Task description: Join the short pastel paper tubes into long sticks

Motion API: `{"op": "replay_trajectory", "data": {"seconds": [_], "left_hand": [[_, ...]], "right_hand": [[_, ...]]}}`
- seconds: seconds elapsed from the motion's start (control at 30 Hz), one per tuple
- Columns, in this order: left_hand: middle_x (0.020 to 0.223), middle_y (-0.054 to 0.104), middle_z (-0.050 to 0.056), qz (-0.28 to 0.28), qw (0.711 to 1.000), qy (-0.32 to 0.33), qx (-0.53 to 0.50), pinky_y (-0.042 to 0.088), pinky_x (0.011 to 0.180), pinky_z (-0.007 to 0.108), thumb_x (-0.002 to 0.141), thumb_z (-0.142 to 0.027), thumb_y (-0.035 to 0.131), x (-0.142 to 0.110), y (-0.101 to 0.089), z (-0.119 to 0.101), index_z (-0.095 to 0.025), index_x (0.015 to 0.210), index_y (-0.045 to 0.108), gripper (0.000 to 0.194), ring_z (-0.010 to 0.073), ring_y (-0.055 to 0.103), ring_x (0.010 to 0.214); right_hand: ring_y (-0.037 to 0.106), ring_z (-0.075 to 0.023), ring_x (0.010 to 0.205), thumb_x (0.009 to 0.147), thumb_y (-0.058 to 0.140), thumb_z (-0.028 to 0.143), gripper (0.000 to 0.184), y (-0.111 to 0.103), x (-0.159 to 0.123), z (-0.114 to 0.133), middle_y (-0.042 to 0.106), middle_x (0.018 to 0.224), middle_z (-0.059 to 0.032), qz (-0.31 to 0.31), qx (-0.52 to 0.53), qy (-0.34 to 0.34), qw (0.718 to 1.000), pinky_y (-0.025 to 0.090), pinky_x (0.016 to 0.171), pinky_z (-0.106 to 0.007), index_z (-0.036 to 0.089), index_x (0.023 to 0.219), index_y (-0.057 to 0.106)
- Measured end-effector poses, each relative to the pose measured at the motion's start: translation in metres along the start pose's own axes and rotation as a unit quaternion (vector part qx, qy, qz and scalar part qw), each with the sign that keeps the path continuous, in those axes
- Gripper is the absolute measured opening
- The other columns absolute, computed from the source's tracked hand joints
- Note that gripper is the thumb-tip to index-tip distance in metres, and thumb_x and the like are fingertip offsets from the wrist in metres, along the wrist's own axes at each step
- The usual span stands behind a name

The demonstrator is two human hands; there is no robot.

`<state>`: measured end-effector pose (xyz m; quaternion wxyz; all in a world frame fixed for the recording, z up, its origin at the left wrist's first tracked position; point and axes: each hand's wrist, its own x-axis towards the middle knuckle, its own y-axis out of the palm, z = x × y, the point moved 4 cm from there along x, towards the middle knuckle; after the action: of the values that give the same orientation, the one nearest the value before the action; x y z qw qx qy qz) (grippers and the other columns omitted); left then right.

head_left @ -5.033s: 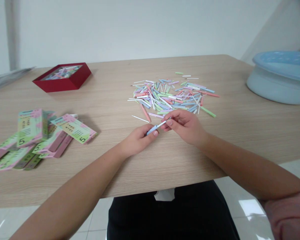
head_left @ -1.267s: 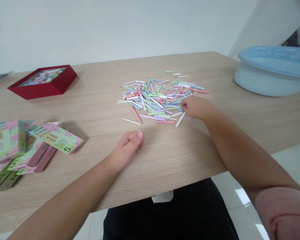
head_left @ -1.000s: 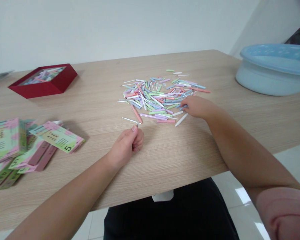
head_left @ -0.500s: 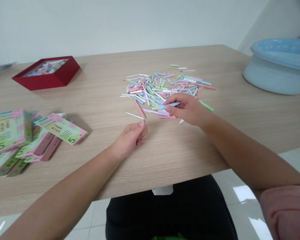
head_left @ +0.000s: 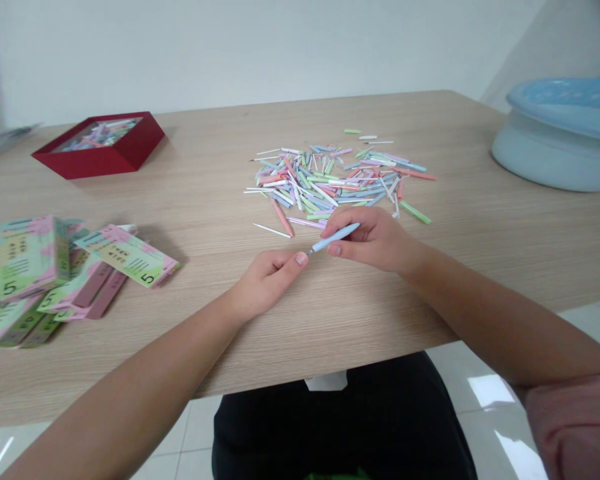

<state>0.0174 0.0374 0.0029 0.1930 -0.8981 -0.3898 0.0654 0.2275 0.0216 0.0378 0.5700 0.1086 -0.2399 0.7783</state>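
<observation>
So your right hand (head_left: 375,241) has brought the light-blue barrel (head_left: 336,238) over to the metal tip (head_left: 309,253) in your left hand (head_left: 270,280) — they were apart a moment ago. Right grip's narrow on the barrel, left grip's pinching the tip, both just in front of the pen parts (head_left: 325,179). One red box (head_left: 115,161), one blue basin (head_left: 545,160), too many parts to count. Wood-grain counter (head_left: 205,167), white wall (head_left: 260,53), tiled floor (head_left: 200,427).
</observation>
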Motion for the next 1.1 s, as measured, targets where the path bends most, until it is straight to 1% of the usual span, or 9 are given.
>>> {"op": "replay_trajectory", "data": {"seconds": [0.13,0.27,0.4,0.53,0.6,0.77,0.9,1.0,1.1], "left_hand": [[0.057,0.029,-0.005,-0.002,1.000,-0.017,0.018,0.019,0.051,0.028,0.100,-0.073,0.043,0.000,0.000,-0.001,-0.020,0.061,0.035,0.066,0.0093,0.027,0.054],[0.058,0.030,-0.005,-0.001,1.000,-0.016,0.018,0.020,0.051,0.027,0.100,-0.072,0.044,-0.001,0.000,-0.002,-0.020,0.062,0.035,0.065,0.0094,0.028,0.054],[0.059,0.029,-0.004,-0.002,1.000,-0.018,0.014,0.020,0.051,0.027,0.100,-0.073,0.044,-0.001,0.000,-0.003,-0.020,0.062,0.033,0.065,0.0093,0.027,0.055],[0.059,0.028,-0.004,-0.002,1.000,-0.018,0.016,0.020,0.051,0.027,0.100,-0.072,0.044,0.000,0.000,-0.001,-0.020,0.063,0.033,0.065,0.0096,0.027,0.055],[0.059,0.027,-0.005,0.001,1.000,-0.013,0.020,0.019,0.051,0.027,0.100,-0.071,0.044,0.000,0.000,-0.001,-0.020,0.063,0.033,0.064,0.0095,0.026,0.055],[0.063,0.025,-0.004,0.010,0.999,0.002,0.032,0.020,0.052,0.026,0.102,-0.067,0.045,0.001,0.001,-0.003,-0.020,0.064,0.031,0.061,0.0097,0.025,0.058],[0.064,0.025,-0.004,0.008,0.998,0.006,0.062,0.022,0.053,0.027,0.102,-0.066,0.045,0.001,0.000,-0.003,-0.020,0.064,0.033,0.060,0.0103,0.027,0.059],[0.063,0.030,-0.004,0.009,0.997,0.018,0.079,0.024,0.055,0.027,0.104,-0.062,0.043,0.000,-0.002,-0.002,-0.020,0.064,0.037,0.058,0.0112,0.030,0.060],[0.067,0.043,-0.002,0.008,0.997,0.040,0.059,0.032,0.060,0.028,0.107,-0.052,0.038,-0.002,-0.005,-0.002,-0.019,0.074,0.050,0.048,0.0138,0.041,0.064]], "right_hand": [[0.062,-0.0155,0.083,0.086,0.084,0.038,0.020,0.001,0.000,0.000,0.072,0.091,-0.0016,0.009,-0.012,-0.003,1.000,0.048,0.068,-0.028,0.025,0.100,0.078],[0.062,-0.0160,0.083,0.087,0.083,0.038,0.019,0.000,0.000,0.003,0.071,0.091,-0.0016,0.004,-0.017,-0.012,1.000,0.049,0.069,-0.028,0.025,0.100,0.078],[0.061,-0.0158,0.081,0.088,0.081,0.039,0.018,-0.001,0.000,0.005,0.069,0.089,-0.0012,-0.002,-0.016,-0.005,1.000,0.048,0.068,-0.029,0.026,0.100,0.077],[0.062,-0.0170,0.083,0.089,0.080,0.040,0.020,-0.001,-0.001,0.007,0.070,0.091,-0.0024,0.006,-0.035,0.000,0.999,0.049,0.069,-0.030,0.025,0.101,0.076],[0.063,-0.0172,0.084,0.090,0.079,0.039,0.018,0.001,0.000,0.008,0.070,0.093,-0.0029,0.017,-0.049,-0.009,0.999,0.049,0.070,-0.030,0.025,0.102,0.076],[0.065,-0.0170,0.085,0.091,0.079,0.033,0.014,0.005,0.000,0.009,0.072,0.094,-0.0029,0.040,-0.079,-0.056,0.995,0.051,0.071,-0.030,0.026,0.103,0.077],[0.066,-0.0177,0.088,0.092,0.078,0.034,0.015,0.006,0.001,0.009,0.073,0.095,-0.0035,0.048,-0.091,-0.059,0.993,0.052,0.073,-0.030,0.026,0.104,0.078],[0.067,-0.0178,0.088,0.092,0.078,0.034,0.015,0.006,0.001,0.010,0.074,0.095,-0.0041,0.052,-0.099,-0.054,0.992,0.053,0.072,-0.029,0.025,0.104,0.078],[0.069,-0.0190,0.091,0.091,0.078,0.032,0.015,0.008,0.001,0.007,0.077,0.099,-0.0054,0.069,-0.109,-0.033,0.991,0.053,0.073,-0.029,0.024,0.104,0.079]]}}
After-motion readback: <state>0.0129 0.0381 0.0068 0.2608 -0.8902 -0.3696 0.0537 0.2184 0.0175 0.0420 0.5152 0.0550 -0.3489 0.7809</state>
